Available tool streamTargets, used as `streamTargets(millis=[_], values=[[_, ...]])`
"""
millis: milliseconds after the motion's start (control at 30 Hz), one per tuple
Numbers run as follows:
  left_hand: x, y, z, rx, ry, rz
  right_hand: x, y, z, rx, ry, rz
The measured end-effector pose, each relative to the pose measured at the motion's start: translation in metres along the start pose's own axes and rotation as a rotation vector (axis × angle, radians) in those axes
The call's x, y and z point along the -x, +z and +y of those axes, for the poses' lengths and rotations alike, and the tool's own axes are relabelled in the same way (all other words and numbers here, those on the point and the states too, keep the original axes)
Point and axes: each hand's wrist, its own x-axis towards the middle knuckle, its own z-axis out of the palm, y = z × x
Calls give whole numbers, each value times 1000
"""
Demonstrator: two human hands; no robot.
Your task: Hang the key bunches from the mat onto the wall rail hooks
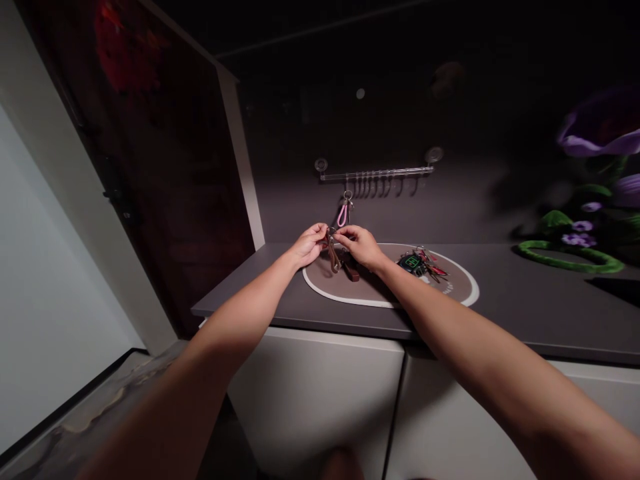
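Observation:
Both hands meet over the left part of an oval brown mat (pixel 345 288) with a white border. My left hand (pixel 311 245) pinches a keychain (pixel 333 257) near its metal ring, and a brown strap hangs below. My right hand (pixel 359 243) closes its fingertips on the same ring from the other side. Beneath the right hand is a dark reddish-brown fob (pixel 353 272); whether it hangs from the ring or lies on the mat I cannot tell. Just behind the hands, a pink loop keychain (pixel 343 213) hangs from the leftmost part of a clear hook rail (pixel 377 175).
A bunch of keys (pixel 434 268) with a dark round green-marked tag (pixel 413 264) lies on the mat's right half. Purple flowers with a green ring base (pixel 570 257) stand at the right of the grey counter (pixel 505 307). A dark door (pixel 165 167) is at left, white cabinets (pixel 320 393) below.

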Motion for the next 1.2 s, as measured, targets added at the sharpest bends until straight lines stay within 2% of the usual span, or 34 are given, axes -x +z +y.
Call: streamTargets(millis=[233, 400, 667, 1000, 1200], values=[[-1, -2, -2, 123, -25, -61, -3, -3, 1, 22, -90, 38], [-1, -1, -4, 132, -22, -70, -5, -6, -2, 6, -86, 53], [-2, -2, -5, 30, -18, -81, -6, -7, -3, -139, 1, 25], [1, 3, -2, -100, -61, -59, -6, -6, 1, -255, 71, 89], [-2, 3, -3, -44, -3, -10, -3, -7, -6, -471, 241, 9]])
